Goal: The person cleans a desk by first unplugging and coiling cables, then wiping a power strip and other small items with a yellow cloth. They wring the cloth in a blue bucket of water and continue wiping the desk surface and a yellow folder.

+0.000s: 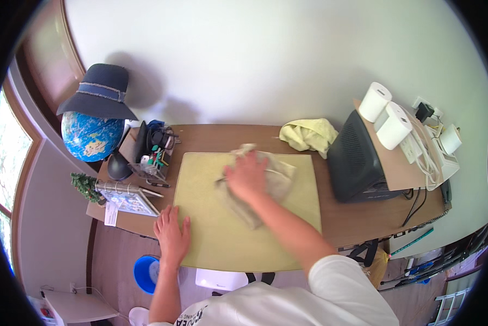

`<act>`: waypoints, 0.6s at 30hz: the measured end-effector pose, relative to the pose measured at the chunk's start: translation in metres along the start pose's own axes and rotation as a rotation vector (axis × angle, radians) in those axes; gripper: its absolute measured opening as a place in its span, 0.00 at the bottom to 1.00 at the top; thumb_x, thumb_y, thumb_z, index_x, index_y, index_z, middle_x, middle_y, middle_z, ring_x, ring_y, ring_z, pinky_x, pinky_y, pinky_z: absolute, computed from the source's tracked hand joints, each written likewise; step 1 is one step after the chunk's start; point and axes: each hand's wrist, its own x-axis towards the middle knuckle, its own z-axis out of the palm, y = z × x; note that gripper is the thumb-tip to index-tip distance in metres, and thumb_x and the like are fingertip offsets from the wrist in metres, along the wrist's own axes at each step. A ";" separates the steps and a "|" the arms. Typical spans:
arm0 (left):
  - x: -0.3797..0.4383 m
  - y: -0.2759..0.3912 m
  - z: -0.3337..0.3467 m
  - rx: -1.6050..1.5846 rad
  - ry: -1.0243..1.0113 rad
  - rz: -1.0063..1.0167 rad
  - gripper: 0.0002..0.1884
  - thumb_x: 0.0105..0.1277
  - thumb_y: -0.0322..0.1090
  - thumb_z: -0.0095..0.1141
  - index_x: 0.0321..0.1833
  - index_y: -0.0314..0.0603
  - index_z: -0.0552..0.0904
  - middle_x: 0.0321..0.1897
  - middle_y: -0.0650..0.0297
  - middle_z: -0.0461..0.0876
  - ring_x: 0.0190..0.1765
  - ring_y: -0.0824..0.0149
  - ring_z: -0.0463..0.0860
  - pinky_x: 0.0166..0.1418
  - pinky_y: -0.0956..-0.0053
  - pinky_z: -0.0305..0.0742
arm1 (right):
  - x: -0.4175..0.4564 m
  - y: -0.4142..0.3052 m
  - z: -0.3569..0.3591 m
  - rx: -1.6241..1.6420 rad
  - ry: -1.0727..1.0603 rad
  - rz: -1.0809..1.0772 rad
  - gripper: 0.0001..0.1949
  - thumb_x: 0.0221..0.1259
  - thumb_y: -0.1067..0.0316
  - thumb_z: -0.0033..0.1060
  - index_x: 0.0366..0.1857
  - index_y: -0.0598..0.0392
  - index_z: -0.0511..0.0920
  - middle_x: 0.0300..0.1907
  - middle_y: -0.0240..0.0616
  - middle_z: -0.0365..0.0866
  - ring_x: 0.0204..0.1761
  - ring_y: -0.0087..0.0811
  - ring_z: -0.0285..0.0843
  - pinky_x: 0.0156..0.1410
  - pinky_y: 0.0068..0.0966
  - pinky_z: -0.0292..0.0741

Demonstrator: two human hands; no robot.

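A yellowish desk mat (211,244) covers the middle of a brown wooden desk (341,222). My right hand (247,177) presses down on a crumpled beige cloth (280,179) lying on the mat; the fingers are spread, and the hand and cloth look slightly blurred. My left hand (172,232) rests at the mat's left edge with its fingers apart, holding nothing. A second, pale yellow cloth (309,134) lies bunched at the back of the desk, near the wall.
At the left stand a globe (92,134) wearing a dark hat (101,89), an organizer with small items (156,155) and a ring-bound desk calendar (129,199). A black box-shaped device (358,163) at the right carries white cylinders (392,124). A blue bucket (146,275) is on the floor.
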 end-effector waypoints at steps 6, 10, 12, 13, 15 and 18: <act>-0.013 0.000 0.013 0.008 -0.020 0.000 0.30 0.67 0.46 0.48 0.68 0.40 0.61 0.66 0.47 0.58 0.67 0.46 0.60 0.64 0.52 0.59 | 0.005 -0.071 0.041 0.234 0.029 -0.390 0.24 0.64 0.51 0.39 0.54 0.58 0.73 0.66 0.49 0.60 0.70 0.44 0.51 0.70 0.51 0.49; -0.014 0.001 0.008 0.003 -0.033 -0.008 0.32 0.67 0.49 0.48 0.69 0.40 0.60 0.66 0.45 0.59 0.66 0.45 0.61 0.63 0.54 0.61 | 0.029 0.070 0.012 -0.122 0.106 -0.036 0.19 0.62 0.55 0.44 0.48 0.56 0.77 0.61 0.47 0.67 0.66 0.43 0.58 0.66 0.48 0.57; -0.013 0.002 0.008 -0.055 -0.070 -0.028 0.32 0.66 0.49 0.49 0.69 0.40 0.60 0.66 0.44 0.59 0.65 0.45 0.62 0.63 0.55 0.62 | 0.019 0.116 -0.035 -0.135 -0.007 0.288 0.20 0.63 0.53 0.42 0.53 0.52 0.75 0.64 0.45 0.64 0.68 0.45 0.54 0.65 0.54 0.57; -0.011 0.004 0.007 -0.077 -0.085 -0.010 0.32 0.66 0.49 0.49 0.69 0.40 0.60 0.65 0.43 0.59 0.65 0.45 0.63 0.63 0.55 0.62 | 0.019 0.130 -0.023 -0.166 0.037 0.350 0.20 0.64 0.53 0.41 0.54 0.50 0.74 0.64 0.44 0.64 0.68 0.45 0.55 0.65 0.55 0.56; -0.008 0.004 0.007 -0.107 -0.111 0.001 0.32 0.66 0.50 0.48 0.69 0.39 0.60 0.65 0.42 0.59 0.64 0.44 0.64 0.62 0.55 0.63 | 0.015 0.116 -0.029 -0.217 0.114 0.448 0.20 0.66 0.54 0.37 0.57 0.46 0.72 0.64 0.42 0.64 0.67 0.45 0.56 0.65 0.57 0.55; -0.010 0.000 0.007 -0.052 -0.092 0.014 0.32 0.66 0.49 0.48 0.69 0.39 0.60 0.64 0.41 0.59 0.63 0.45 0.65 0.61 0.55 0.64 | 0.024 0.029 0.006 -0.176 0.058 0.094 0.22 0.67 0.53 0.35 0.61 0.49 0.68 0.68 0.46 0.56 0.71 0.47 0.46 0.67 0.62 0.50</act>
